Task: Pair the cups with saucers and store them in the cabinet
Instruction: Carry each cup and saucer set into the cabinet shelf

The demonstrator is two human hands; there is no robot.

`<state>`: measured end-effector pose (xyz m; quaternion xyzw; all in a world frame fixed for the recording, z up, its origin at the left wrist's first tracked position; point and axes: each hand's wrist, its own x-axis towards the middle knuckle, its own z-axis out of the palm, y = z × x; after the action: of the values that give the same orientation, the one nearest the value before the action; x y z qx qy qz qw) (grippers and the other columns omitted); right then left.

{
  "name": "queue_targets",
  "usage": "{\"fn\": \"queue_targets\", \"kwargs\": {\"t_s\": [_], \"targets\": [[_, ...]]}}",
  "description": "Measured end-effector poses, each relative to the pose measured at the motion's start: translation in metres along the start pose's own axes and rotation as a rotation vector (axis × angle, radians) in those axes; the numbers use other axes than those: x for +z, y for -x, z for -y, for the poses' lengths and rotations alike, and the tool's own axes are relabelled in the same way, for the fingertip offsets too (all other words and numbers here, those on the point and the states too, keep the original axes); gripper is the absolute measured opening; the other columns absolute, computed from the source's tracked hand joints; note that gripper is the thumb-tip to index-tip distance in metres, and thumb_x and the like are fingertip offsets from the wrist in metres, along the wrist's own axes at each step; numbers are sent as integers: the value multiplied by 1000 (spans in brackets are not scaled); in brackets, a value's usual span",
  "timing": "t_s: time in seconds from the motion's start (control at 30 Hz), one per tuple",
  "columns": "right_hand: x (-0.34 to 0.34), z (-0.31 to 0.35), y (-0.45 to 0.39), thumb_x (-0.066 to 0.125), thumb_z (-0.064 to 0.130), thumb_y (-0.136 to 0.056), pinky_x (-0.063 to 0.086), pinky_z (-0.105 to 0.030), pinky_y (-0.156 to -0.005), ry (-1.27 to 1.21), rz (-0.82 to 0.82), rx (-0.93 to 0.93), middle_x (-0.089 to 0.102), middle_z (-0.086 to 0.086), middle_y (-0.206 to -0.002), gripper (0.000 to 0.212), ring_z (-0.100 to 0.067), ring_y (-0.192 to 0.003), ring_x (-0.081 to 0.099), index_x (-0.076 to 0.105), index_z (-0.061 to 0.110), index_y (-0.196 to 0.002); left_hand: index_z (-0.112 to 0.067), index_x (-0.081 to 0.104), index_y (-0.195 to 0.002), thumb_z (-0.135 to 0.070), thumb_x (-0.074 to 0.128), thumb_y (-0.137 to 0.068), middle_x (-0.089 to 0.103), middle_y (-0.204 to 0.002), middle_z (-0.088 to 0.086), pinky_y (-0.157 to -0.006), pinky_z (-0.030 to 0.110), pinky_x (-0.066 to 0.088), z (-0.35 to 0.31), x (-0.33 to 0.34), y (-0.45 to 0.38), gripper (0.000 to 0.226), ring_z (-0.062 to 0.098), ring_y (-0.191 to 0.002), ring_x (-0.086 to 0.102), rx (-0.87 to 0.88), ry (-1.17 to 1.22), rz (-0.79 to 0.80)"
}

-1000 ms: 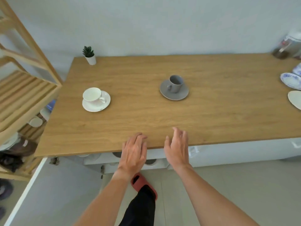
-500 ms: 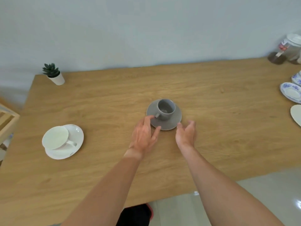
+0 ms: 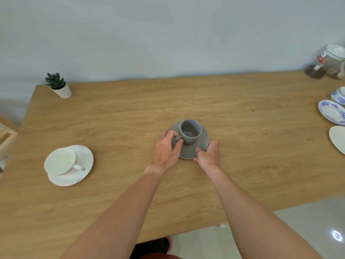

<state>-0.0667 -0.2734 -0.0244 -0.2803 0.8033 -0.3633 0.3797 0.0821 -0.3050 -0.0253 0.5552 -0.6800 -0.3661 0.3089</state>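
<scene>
Head view puts us right over the action — both forearms reach out across the wooden table [image 3: 115, 199], and we've got our hands on the grey set. Our left hand [image 3: 166, 150] curls in from the left, fingers pinching the handle of the grey cup [image 3: 190, 131] while the hand lies on the near-left edge of the grey saucer [image 3: 202, 144]. Our right hand [image 3: 209, 154] grips the saucer's near-right rim, fingers tucked under the edge. Cup sits upright on saucer, paired, and whether the set has left the tabletop yet we can't tell.

So where do we stand? By our reckoning, this pair is matched and about to travel; storing it is not yet done. Off to the left, the white cup [image 3: 60, 161] sits on the white saucer [image 3: 82, 165] — also paired, it seems, though the cup leans off-centre, and it waits on the table untouched.

Far right, more work: a blue-patterned saucer [image 3: 331, 112] with no cup on it, another blue-patterned piece [image 3: 338, 96] just behind it cut by the frame, and a plain cream plate [image 3: 337, 141] nearer us. The cabinet itself isn't in sight. At the back, a small potted plant [image 3: 57, 85] and a lidded jar [image 3: 330, 58] stand near the wall.
</scene>
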Motion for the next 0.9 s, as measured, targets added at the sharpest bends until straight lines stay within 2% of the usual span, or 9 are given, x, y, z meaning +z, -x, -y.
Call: {"fn": "queue_targets", "kwargs": {"t_s": [0.1,0.3,0.4,0.47,0.53,0.67,0.73,0.8,0.9], "targets": [[-4,-13,21,61,5,-93,60,-29,-62,-43,9,-17,57,-6,-112,32,-18,-84,67,43,16,-117,-20,56,-90,-22,62,-91,57,-98,-4,-83,35,45,5,-4,21,7,14,-93,53,10,67,-51],[-16,-41,78,57,0,-90,60,-34,-59,-178,50,-34,62,-4,-110,36,-23,-95,66,46,26,-113,-20,57,-87,-25,63,-91,58,-90,-5,-74,30,41,9,-6,95,9,14,-88,54,9,140,-83],[-28,-62,112,55,-1,-90,61,-35,-62,-168,64,-48,60,0,-103,35,-18,-88,65,45,26,-112,-26,56,-87,-28,63,-91,63,-100,6,-93,33,43,8,-3,145,9,22,-117,55,-12,129,-114],[-35,-79,136,54,0,-89,61,-44,-74,-148,80,-68,61,0,-104,36,-18,-89,65,46,27,-112,-30,54,-88,-32,62,-92,62,-89,21,-110,30,35,13,5,180,9,37,-117,57,-33,105,-147],[-41,-98,161,54,1,-86,58,-47,-84,-130,84,-100,62,0,-107,38,-20,-94,64,46,29,-112,-31,53,-89,-35,60,-93,55,-74,14,-113,19,28,15,10,218,9,36,-116,57,-36,88,-182],[-53,-138,206,54,2,-87,55,-43,-86,-126,100,-84,60,8,-96,39,-22,-95,62,44,33,-108,-25,56,-92,-27,63,-93,59,-115,6,-105,22,33,9,16,287,7,12,-139,37,-49,115,-225],[-56,-160,223,54,2,-86,56,-45,-87,-125,96,-71,61,8,-95,40,-23,-95,63,44,34,-108,-22,58,-93,-21,64,-92,54,-123,-2,-101,11,29,10,18,315,6,2,-139,32,-56,113,-203],[-58,-178,238,55,2,-87,56,-46,-84,-128,103,-46,63,4,-94,39,-22,-93,64,45,33,-108,-24,58,-94,-21,65,-91,53,-130,2,-98,4,29,15,22,337,8,-7,-136,30,-73,90,-188],[-59,-201,252,57,2,-88,52,-37,-76,-116,117,-36,63,2,-93,37,-22,-92,65,45,30,-109,-27,59,-94,-21,67,-90,47,-139,4,-108,28,37,20,27,363,11,10,-136,38,-132,92,-180]]}}
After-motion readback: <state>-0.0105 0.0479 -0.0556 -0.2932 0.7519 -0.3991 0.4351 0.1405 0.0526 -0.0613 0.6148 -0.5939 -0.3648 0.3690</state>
